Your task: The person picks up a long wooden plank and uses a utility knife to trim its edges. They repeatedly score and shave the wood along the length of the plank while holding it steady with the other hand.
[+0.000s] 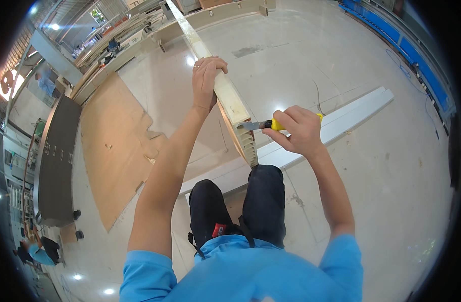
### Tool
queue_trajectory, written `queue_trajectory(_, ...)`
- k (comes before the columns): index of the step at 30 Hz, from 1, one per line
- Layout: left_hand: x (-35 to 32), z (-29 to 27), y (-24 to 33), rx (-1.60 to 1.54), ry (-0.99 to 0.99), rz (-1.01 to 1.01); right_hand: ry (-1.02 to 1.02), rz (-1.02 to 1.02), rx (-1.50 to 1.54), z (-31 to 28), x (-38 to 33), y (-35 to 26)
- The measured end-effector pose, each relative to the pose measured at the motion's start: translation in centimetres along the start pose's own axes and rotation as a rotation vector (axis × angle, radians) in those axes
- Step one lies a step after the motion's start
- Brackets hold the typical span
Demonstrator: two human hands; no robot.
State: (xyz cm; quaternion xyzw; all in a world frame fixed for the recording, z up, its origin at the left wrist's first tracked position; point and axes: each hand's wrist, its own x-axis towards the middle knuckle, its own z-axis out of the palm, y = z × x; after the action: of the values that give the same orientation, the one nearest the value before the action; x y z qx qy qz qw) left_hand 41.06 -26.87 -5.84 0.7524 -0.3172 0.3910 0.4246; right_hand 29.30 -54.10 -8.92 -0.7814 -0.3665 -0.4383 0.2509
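Note:
A long cream-coloured beam (230, 103) runs from the far top of the view toward my knees, its ribbed, slotted end (247, 145) facing me just above my right knee. My left hand (206, 80) is closed over the beam farther up, fingers wrapped across its top. In my right hand (301, 130) is a putty knife (251, 126) with a yellow and black handle, gripped in closed fingers. Its metal blade points left and meets the beam's near end at the top edge. Part of the yellow handle is hidden by my fingers.
White planks (336, 118) lie on the floor beyond my knees, reaching right. A torn brown cardboard sheet (112, 146) is spread at left, beside a dark cabinet (56, 161). Blue machinery (401, 48) lines the far right. Another person (41, 251) is at the lower left.

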Motion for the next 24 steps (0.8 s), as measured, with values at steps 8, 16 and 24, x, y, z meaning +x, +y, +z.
queue_trajectory(8,0.0,-0.2,0.1,-0.042,-0.038,-0.067,0.013,-0.085,-0.081,0.6,0.3,0.2)
queue_trajectory(16,0.1,0.1,0.0,-0.063,-0.016,-0.050,0.042,-0.134,-0.118,0.8,1.0,1.0)
queue_trajectory(24,0.1,-0.1,0.1,-0.027,-0.031,-0.052,0.019,-0.229,-0.153,0.4,2.1,2.0)
